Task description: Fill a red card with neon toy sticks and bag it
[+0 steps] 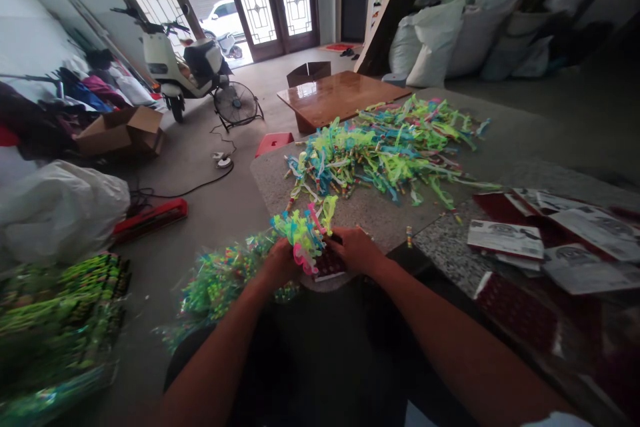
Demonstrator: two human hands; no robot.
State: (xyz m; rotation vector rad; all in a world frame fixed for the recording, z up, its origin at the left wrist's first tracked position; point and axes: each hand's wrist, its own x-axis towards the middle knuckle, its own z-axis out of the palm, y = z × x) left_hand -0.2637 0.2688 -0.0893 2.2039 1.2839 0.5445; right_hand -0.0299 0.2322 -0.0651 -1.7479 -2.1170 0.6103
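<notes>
A bunch of small plastic pieces [303, 230] in neon green, blue and pink stands upright between my hands at the table's near edge. My left hand [281, 261] is closed around its left side. Close against its right side is my right hand [354, 248], fingers bent and pressed together; what they pinch is hidden. Under the bunch a dark red dotted card or packet [330, 265] partly shows. Beyond my hands lies a large heap of similar pieces [375, 147] with striped stick-like parts. One short striped piece [409, 236] lies apart, right of my right hand.
Printed cards [505, 240] and dark red dotted sheets [520, 313] lie to the right on the grey stone table [270, 177]. Clear bags of colourful pieces [215, 280] stand at lower left. A red stool [274, 142], fan [236, 105], scooter [180, 70] and brown table [340, 97] are farther off.
</notes>
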